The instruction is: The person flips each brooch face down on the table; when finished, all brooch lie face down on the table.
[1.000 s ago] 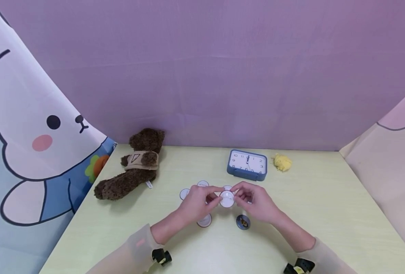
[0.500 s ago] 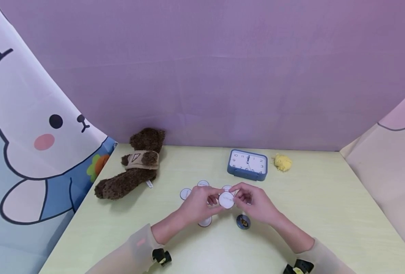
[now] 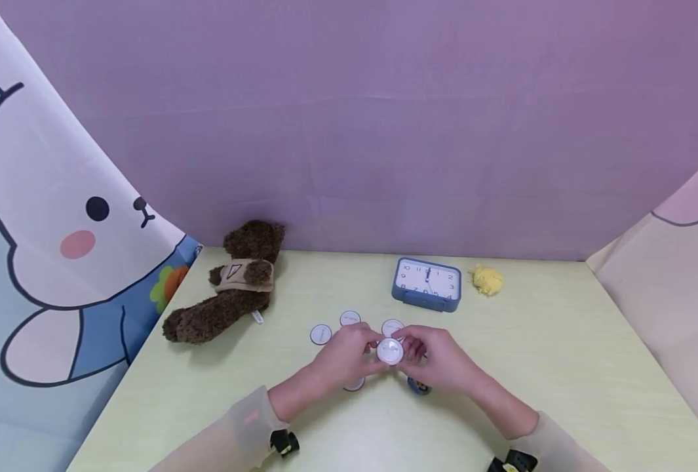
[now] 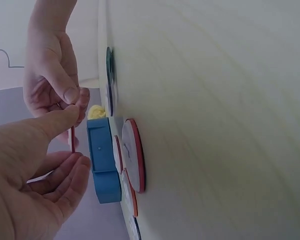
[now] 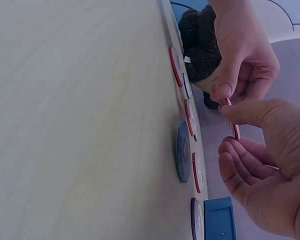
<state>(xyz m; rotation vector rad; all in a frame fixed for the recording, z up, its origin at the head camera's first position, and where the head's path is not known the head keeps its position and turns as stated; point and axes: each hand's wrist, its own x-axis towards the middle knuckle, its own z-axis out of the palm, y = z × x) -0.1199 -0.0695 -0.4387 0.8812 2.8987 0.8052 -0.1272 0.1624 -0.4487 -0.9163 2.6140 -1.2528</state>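
A small round white disc with a red rim (image 3: 390, 351) is held up over the table between both hands, pinched at its edges. My left hand (image 3: 345, 357) grips its left side between thumb and fingers, and my right hand (image 3: 440, 359) does the same on the right. Seen edge-on in the left wrist view, the disc (image 4: 73, 139) is thin. Below and around the hands lie several similar white discs, among them one at the left (image 3: 321, 334) and one behind (image 3: 392, 326). A blue disc with a picture (image 3: 419, 387) is partly hidden by the right hand.
A blue rectangular clock (image 3: 426, 284) stands behind the hands, with a yellow fuzzy ball (image 3: 487, 280) to its right. At the back left lies a brown plush bear (image 3: 245, 282) in a beige shirt. A purple cloth (image 3: 360, 131) rises beyond the table's far edge.
Both hands have come slightly nearer the body with the disc. Its face, flat white half a second ago, now looks shiny. The right hand has come to overlap the blue disc.
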